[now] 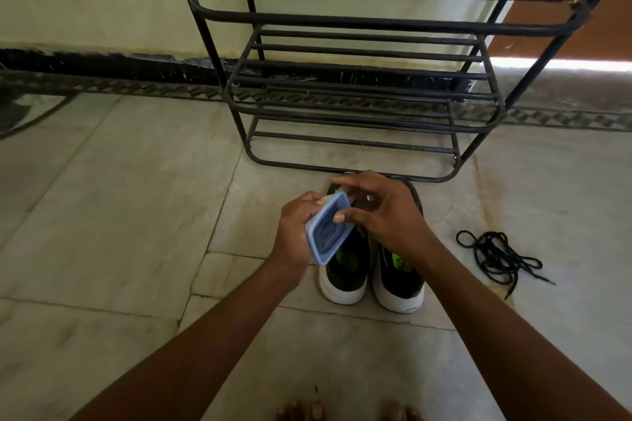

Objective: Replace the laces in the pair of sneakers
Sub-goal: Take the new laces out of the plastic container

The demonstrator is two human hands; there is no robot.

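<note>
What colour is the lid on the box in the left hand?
Light blue lid, seen in the head view.

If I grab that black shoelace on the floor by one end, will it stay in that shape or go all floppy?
Probably floppy. The black shoelace lies in loose, tangled loops on the floor, so it would likely dangle and unravel when lifted. It looks thin, so it should feel very light. The loops cross each other, so it might snag into a knot.
</note>
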